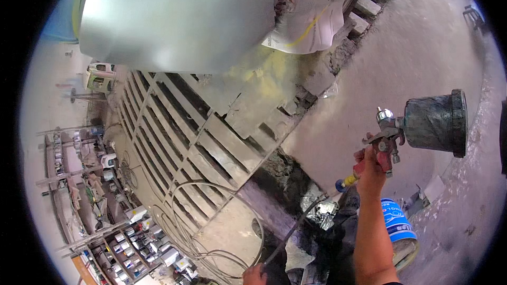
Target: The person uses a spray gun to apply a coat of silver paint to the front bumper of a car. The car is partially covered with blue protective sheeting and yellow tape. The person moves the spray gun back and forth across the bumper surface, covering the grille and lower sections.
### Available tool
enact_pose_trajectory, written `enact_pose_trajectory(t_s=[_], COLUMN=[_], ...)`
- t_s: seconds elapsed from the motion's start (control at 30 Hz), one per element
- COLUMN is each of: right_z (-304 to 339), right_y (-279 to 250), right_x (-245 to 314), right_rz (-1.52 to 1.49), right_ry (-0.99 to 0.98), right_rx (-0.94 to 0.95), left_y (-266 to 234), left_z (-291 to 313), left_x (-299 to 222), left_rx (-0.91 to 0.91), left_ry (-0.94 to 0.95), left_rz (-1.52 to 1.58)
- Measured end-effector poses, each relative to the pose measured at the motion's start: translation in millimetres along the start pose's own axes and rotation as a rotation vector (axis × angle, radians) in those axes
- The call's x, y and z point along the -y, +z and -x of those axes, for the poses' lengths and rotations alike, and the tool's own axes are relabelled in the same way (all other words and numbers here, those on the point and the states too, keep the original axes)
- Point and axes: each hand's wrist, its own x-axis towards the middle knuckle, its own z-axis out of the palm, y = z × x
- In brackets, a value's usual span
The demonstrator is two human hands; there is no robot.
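Observation:
My right hand (372, 171) is closed around the red handle of a spray gun (388, 140), held out at the right. A dark, paint-stained cup (430, 123) is fixed to the gun and lies sideways. From the handle's base, past a yellow and blue fitting (346, 182), a dark air hose (296, 227) runs down toward my left hand (255, 274). That hand is low at the lower edge, its fingers curled on the hose; part of it is cut off. Ahead, apart from both hands, stands a large smooth silver-grey panel (174, 21).
White masking sheet (309, 26) hangs beside the panel. Slatted floor grating (174, 126) lies below it, with looped hose (211, 253) across it. A blue-labelled bucket (398, 224) stands by my right forearm. Shelves of cans (127, 248) are at lower left, a green stool (100, 77) farther back.

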Motion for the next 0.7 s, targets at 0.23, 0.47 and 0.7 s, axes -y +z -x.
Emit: enact_pose_trajectory(t_s=[0.23,0.47,0.7], right_z=[48,99,123], right_y=[25,50,24], right_x=[-44,-116,-124], right_rz=[-0.036,0.188,0.464], right_ry=[0.029,-0.094,-0.170], right_rx=[0.064,0.419,0.562], left_y=[52,31,56], left_z=[-5,-14,-23], left_x=[117,96,119], left_rx=[-0.098,-0.186,-0.243], left_ry=[-0.044,0.034,0.142], left_rz=[0.173,0.067,0.012])
